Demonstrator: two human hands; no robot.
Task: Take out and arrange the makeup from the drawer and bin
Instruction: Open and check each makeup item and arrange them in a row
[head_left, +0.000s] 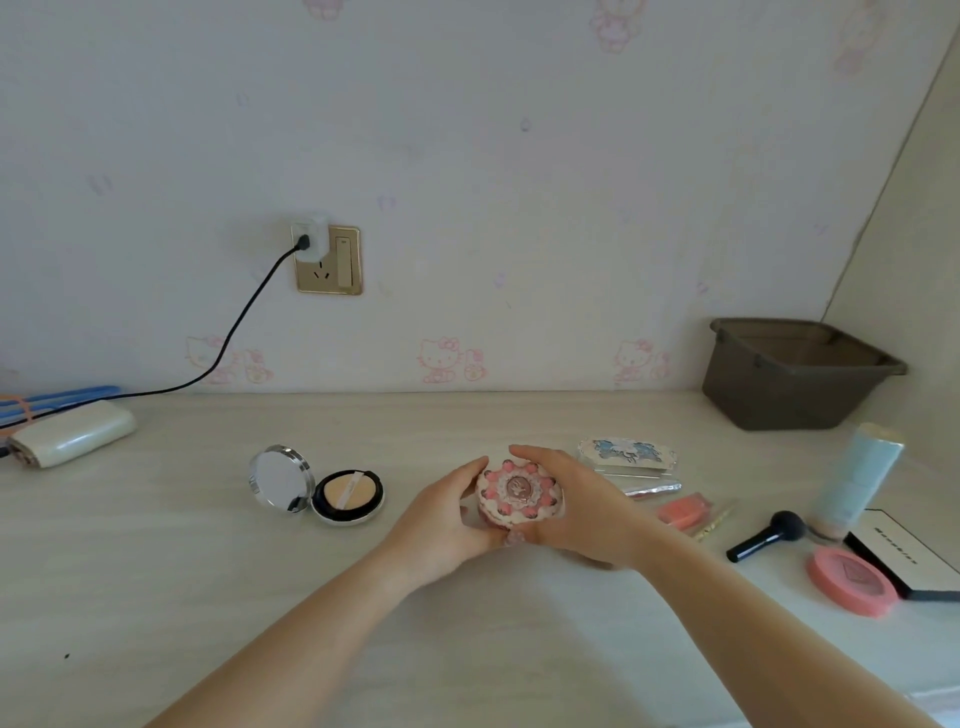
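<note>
A round pink-and-white compact (519, 491) with a cake-like lid sits between both hands at the middle of the desk. My left hand (447, 512) cups its left side and my right hand (582, 499) wraps its right side and back. An open cushion compact (347, 496) with its mirror lid up (280, 479) lies to the left. The brown bin (795, 374) stands at the back right by the wall.
Right of my hands lie a blue-patterned palette (626, 451), a silver tube (652, 488), a pink item (683, 510), a black brush (766, 535), a pale blue bottle (857, 475), a pink round compact (852, 581) and a black-edged box (909, 556). A power bank (72, 432) and cable (228, 338) sit left.
</note>
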